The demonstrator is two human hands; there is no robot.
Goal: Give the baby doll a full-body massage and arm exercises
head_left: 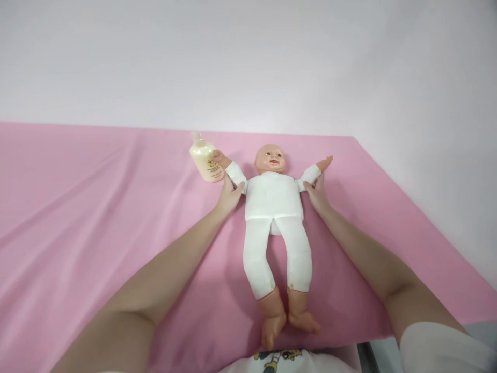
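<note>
A baby doll (275, 199) with a white cloth body and bare plastic head, hands and feet lies on its back, feet toward me. Both its arms are raised outward. My left hand (230, 196) is closed round the doll's arm on the left, thumb across the sleeve. On the other side, my right hand (317, 196) grips the doll's other arm in the same way. A pale yellow pump bottle (208, 161) stands just beyond my left hand, partly covered by the doll's hand.
Everything rests on a table with a pink cloth (97, 207), wrinkled on the left. A pale wall (233, 62) rises behind the table's far edge. The table's right edge runs diagonally toward me.
</note>
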